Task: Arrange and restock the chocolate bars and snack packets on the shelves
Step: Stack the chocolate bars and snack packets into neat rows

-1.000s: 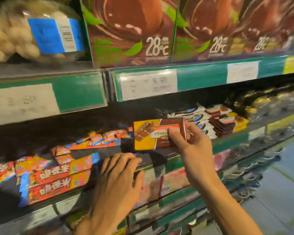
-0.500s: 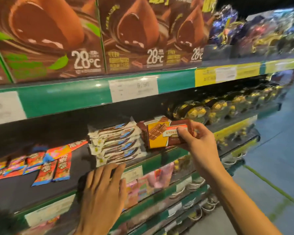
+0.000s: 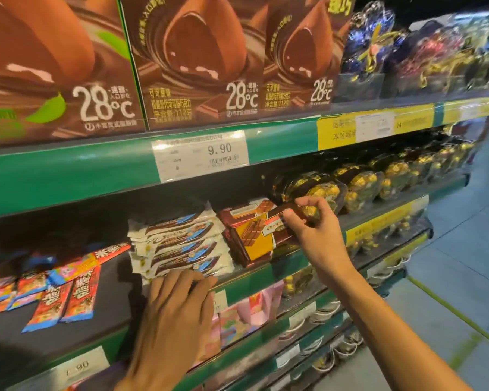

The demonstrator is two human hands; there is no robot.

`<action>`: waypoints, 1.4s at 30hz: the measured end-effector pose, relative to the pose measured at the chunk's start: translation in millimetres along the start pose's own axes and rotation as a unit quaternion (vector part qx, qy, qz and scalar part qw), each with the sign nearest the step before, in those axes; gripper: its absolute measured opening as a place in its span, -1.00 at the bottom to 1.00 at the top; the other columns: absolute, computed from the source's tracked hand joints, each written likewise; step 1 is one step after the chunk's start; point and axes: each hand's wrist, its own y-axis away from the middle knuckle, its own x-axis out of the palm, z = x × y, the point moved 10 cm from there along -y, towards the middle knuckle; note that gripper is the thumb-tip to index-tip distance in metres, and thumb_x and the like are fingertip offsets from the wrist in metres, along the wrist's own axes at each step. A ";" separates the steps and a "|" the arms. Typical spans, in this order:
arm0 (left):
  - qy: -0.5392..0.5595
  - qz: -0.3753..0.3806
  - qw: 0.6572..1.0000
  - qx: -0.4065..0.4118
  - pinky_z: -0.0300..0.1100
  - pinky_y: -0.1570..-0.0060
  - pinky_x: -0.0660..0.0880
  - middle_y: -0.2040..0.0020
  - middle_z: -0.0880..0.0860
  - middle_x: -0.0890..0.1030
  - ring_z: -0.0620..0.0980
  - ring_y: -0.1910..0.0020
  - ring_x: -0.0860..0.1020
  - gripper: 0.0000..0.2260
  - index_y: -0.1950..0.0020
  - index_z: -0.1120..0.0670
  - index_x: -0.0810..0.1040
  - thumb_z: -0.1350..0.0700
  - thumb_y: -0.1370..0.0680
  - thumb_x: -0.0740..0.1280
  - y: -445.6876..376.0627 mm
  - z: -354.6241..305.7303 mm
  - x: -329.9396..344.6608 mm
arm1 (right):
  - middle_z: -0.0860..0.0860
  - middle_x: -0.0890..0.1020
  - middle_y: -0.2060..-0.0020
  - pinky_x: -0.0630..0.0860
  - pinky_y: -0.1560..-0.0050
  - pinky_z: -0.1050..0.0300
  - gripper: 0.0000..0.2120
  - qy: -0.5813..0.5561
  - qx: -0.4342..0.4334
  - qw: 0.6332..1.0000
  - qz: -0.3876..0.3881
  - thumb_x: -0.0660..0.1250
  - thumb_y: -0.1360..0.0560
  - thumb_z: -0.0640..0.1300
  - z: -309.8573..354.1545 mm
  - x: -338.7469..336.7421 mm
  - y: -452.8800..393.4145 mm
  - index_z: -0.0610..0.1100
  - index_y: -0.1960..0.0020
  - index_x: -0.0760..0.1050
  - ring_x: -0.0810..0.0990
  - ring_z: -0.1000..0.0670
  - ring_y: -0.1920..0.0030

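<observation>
Pinching the right end of a chocolate bar (image 3: 261, 235) between thumb and fingertips, the right hand (image 3: 312, 230) holds it tilted over the brown stack (image 3: 237, 244) on the middle shelf (image 3: 294, 263), just beside the white wrapped bars (image 3: 178, 244). Left hand (image 3: 175, 311) lies flat at the shelf lip, fingers (image 3: 198, 283) straight and close together, their tips touching the lowest white packets. Judged light, flat and fairly stiff in a glossy carton sleeve; probably slick, and the chocolate inside liable to snap if bent. Best held by the short end or long edges, not the middle. Red snack packets (image 3: 68, 300) lie loose further left; these look soft and crinkly.
</observation>
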 end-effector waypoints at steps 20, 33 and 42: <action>0.595 0.094 0.722 -0.341 -0.11 0.26 0.51 0.13 0.09 0.71 0.10 0.17 0.67 -0.82 -0.06 0.11 0.65 0.05 -0.60 0.32 -71.0 0.8 13.7 | -0.20 0.68 0.14 0.61 0.14 0.04 -0.60 0.102 0.039 0.952 0.287 0.44 -0.48 -0.10 50.4 74.8 12.6 -0.32 -0.18 0.45 0.69 -0.11 0.16; 0.683 0.030 0.608 -0.405 -0.24 0.16 0.62 0.05 0.13 0.71 0.07 0.08 0.70 -0.79 -0.14 0.18 0.52 0.19 -0.53 0.40 -49.7 -1.9 20.6 | -0.18 0.71 0.11 0.61 0.31 0.15 -0.72 -0.079 0.138 0.977 0.145 0.41 -0.52 -0.26 14.3 24.8 28.2 -0.21 -0.16 0.41 0.62 -0.03 0.33; 0.172 0.104 0.974 -0.108 -0.42 0.10 0.42 0.11 -0.24 0.56 -0.23 0.10 0.53 -0.86 -0.02 -0.15 0.58 0.00 -0.49 0.45 -23.8 3.1 6.6 | -0.05 0.70 0.09 0.57 0.32 0.21 -0.79 0.073 0.055 0.995 0.030 0.40 -0.55 -0.14 -1.3 3.0 -2.9 -0.09 -0.17 0.49 0.63 0.07 0.25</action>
